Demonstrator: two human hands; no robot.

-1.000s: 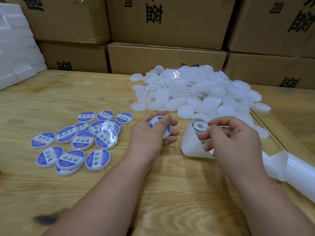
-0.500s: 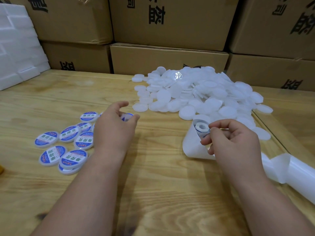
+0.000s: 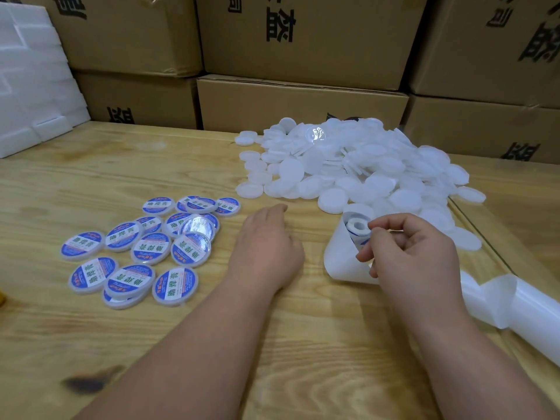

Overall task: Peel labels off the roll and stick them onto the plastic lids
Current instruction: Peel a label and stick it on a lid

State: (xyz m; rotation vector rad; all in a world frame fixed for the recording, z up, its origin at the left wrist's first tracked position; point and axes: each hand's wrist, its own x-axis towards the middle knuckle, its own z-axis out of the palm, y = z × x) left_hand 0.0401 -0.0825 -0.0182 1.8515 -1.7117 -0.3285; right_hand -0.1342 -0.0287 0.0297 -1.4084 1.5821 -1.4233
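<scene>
Label roll [image 3: 357, 228] pinched in right hand [image 3: 415, 256] grip; left hand [image 3: 266, 247] empty, apparently relaxed, beside labelled lids [image 3: 145, 247].

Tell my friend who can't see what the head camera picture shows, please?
A person's right hand pinches the label roll on a wooden table, while the empty left hand rests nearby. Labelled lids lie to the left, and a heap of plain white lids sits before cardboard boxes.

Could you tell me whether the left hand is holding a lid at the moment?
No, empty: the left hand hovers open over the table, beside the labelled lids.
</scene>
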